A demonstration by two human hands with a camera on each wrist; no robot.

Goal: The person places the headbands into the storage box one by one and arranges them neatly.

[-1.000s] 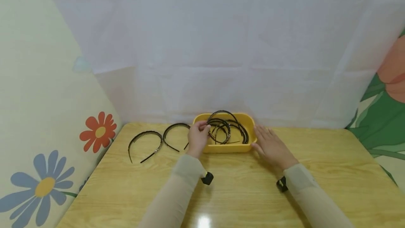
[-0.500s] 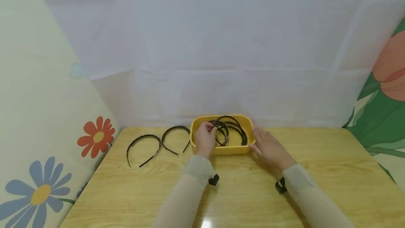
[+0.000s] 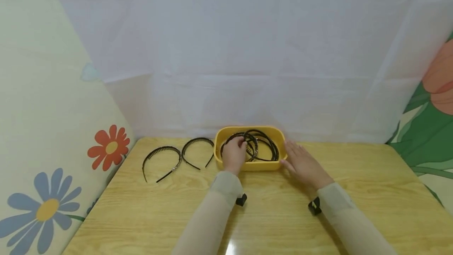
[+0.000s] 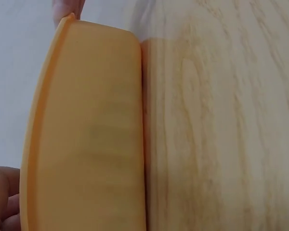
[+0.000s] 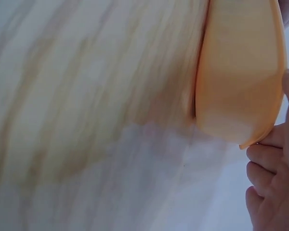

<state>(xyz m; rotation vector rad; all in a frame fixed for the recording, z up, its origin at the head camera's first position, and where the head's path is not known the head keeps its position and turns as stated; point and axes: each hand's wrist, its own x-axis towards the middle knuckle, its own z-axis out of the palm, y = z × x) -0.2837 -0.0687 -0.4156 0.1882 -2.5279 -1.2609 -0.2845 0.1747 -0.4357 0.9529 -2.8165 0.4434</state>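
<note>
A yellow plastic basket (image 3: 262, 166) stands on the table against the white backdrop, with several black headbands (image 3: 274, 148) piled inside. My left hand (image 3: 234, 156) reaches over its front rim at the left side. Thumb and fingertips pinch a headband among the pile; the other fingers are partly hidden. My right hand (image 3: 306, 165) lies along the basket's right end, fingers straight against the outer wall and thumb near the front corner. In the right wrist view, the right hand (image 5: 279, 168) touches the basket's rim (image 5: 281, 57).
Two more black toothed headbands lie on the wooden table (image 3: 276, 223) left of the basket: a headband with sparkly stones (image 3: 162, 148) farther left and a plain headband (image 3: 196, 140) close to the basket. A white cloth (image 3: 219, 50) hangs directly behind.
My left hand has moved right and into the basket, lowering the headband that stood above the rim onto the pile. My right hand stays at the basket's right end.
</note>
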